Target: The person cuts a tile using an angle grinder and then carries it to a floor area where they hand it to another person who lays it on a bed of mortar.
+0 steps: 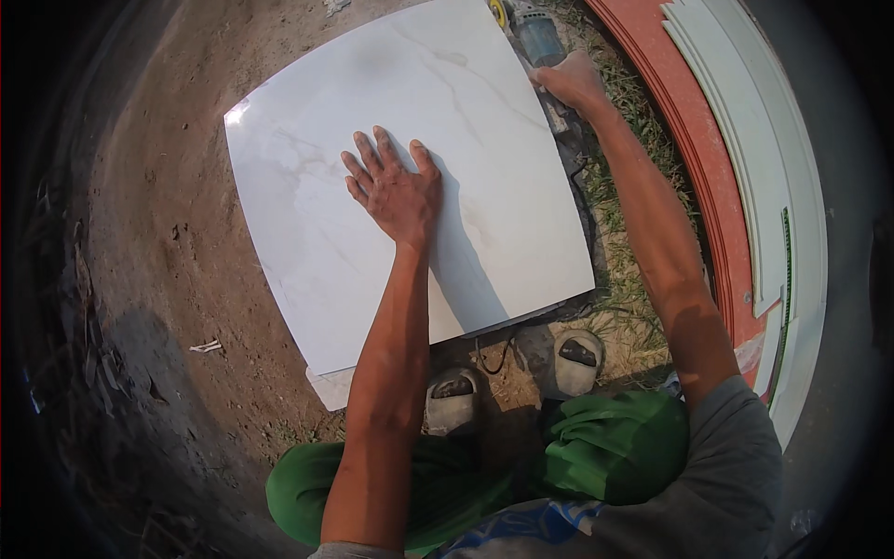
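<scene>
A large white marble-patterned tile (307, 261) lies in front of me, with a shadow across it. My left hand (391, 191) rests on its upper middle, fingers spread and pressed down on the surface. At the tile's upper right edge, my right hand (568, 82) grips an angle grinder (540, 37) with a grey-blue body and a yellow disc, which is partly cut off by that edge. A dark cable runs down along the tile's right side. Another pale slab (326, 391) shows beneath the tile's lower left corner.
Bare dirt (168, 261) is on the left, with scattered scraps. Grass (624, 354) grows along the right, beside red boards (708, 177) and long pale panels (768, 158). My sandalled feet (573, 363) are just below the tile, by a loop of cable.
</scene>
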Tool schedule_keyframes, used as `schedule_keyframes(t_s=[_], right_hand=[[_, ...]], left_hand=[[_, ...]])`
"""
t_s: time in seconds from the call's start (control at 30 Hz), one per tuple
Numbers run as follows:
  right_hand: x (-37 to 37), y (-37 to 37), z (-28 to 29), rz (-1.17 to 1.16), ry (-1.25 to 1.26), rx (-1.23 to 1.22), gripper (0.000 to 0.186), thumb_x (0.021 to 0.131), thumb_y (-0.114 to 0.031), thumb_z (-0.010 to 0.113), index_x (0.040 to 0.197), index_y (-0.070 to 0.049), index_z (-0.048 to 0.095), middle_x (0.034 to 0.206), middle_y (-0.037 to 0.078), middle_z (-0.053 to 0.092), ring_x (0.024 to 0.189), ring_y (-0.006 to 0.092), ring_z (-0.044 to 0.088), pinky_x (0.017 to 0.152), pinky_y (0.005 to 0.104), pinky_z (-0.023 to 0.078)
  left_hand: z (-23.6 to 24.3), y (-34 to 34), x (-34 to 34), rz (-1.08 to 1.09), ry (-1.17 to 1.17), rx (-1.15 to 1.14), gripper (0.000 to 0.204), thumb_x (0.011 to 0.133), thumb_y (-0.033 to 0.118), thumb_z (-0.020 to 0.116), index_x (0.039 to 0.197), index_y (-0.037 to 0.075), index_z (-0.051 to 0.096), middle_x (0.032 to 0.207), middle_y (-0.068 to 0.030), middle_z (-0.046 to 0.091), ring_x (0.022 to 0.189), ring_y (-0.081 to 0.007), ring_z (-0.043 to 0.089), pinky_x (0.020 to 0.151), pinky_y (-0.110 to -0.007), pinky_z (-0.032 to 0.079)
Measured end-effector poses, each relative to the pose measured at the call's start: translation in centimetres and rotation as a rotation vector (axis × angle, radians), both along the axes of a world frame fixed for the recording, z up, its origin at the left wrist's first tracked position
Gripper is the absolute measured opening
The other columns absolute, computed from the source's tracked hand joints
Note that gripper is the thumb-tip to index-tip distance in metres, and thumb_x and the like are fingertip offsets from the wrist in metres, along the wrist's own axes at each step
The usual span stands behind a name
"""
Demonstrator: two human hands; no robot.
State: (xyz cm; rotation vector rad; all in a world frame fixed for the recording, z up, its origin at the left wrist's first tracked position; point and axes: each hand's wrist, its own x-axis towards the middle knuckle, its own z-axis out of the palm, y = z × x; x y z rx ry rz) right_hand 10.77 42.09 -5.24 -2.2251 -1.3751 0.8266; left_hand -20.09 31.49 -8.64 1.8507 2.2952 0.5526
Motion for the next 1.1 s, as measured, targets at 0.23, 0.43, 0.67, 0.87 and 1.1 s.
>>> schedule_keyframes(t_s=[0.23, 0.43, 0.67, 0.87, 1.1], right_hand=[[0.1, -1.9, -0.1, -0.001, -0.034, 0.031, 0.059, 0.069, -0.038, 0.086, 0.102, 0.01, 0.08, 0.106, 0.03, 0.081, 0.098, 0.0396, 0.081, 0.088, 0.0456, 0.062], [0.6, -3.2, -1.6, -0.011, -0.06, 0.12, 0.05, 0.07, -0.039, 0.086, 0.08, 0.009, 0.08, 0.082, 0.023, 0.079, 0.073, 0.0333, 0.076, 0.073, 0.0453, 0.059], [1.2, -4.2, -2.7, -0.015, -0.066, 0.175, 0.047, 0.07, -0.037, 0.085, 0.081, 0.008, 0.08, 0.083, 0.022, 0.079, 0.076, 0.0339, 0.077, 0.074, 0.0455, 0.059], [0.5, -5.0, -1.8, -0.004, -0.064, 0.142, 0.045, 0.07, -0.037, 0.086, 0.078, 0.007, 0.079, 0.079, 0.021, 0.077, 0.072, 0.0323, 0.074, 0.072, 0.046, 0.057], [0.8, -5.4, -1.9, -0.012, -0.089, 0.142, 0.05, 0.071, -0.037, 0.086, 0.08, 0.011, 0.077, 0.078, 0.02, 0.076, 0.071, 0.0293, 0.072, 0.07, 0.0455, 0.056]], left_hand=[[-0.2, 0.0, 0.0, -0.003, -0.003, 0.008, 0.072, 0.11, 0.05, 0.049, 0.169, 0.01, 0.048, 0.181, -0.0164, 0.034, 0.17, -0.0438, 0.018, 0.138, -0.056, 0.013], [-0.4, -0.1, 0.1, -0.015, -0.012, 0.017, 0.073, 0.109, 0.051, 0.049, 0.169, 0.01, 0.048, 0.181, -0.0163, 0.034, 0.17, -0.0441, 0.018, 0.137, -0.056, 0.013], [-0.4, 0.0, 0.1, -0.015, -0.01, 0.027, 0.073, 0.109, 0.052, 0.049, 0.169, 0.01, 0.048, 0.181, -0.0161, 0.034, 0.17, -0.044, 0.019, 0.137, -0.056, 0.013], [-0.6, -0.2, -0.2, -0.018, -0.008, 0.036, 0.073, 0.109, 0.052, 0.048, 0.169, 0.011, 0.048, 0.181, -0.0158, 0.034, 0.17, -0.0439, 0.018, 0.137, -0.055, 0.013], [-0.6, -0.2, -0.1, -0.022, -0.015, 0.031, 0.073, 0.109, 0.053, 0.048, 0.169, 0.011, 0.048, 0.181, -0.0156, 0.034, 0.17, -0.0436, 0.018, 0.138, -0.055, 0.012]])
